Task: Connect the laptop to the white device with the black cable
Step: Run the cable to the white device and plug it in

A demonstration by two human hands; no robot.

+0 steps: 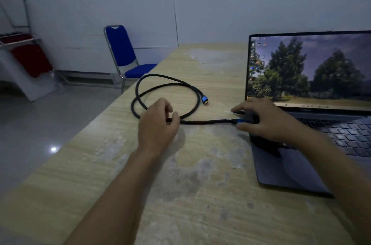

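Note:
An open dark laptop (297, 166) with a lit screen stands at the table's right side. A black cable (166, 80) lies looped on the wooden table (200, 194), its free blue-collared plug (205, 100) resting near the middle. My right hand (265, 118) grips the cable's other blue plug (240, 121) against the laptop's left edge. My left hand (158, 124) holds the cable a short way along from that plug. Whether the plug sits in a port is hidden by my fingers. No white device is in view.
A blue chair (124, 54) stands beyond the table's far left corner. A folded red chair (30, 58) leans against the wall at the left. The table's left edge runs diagonally, with tiled floor (40, 124) beyond it.

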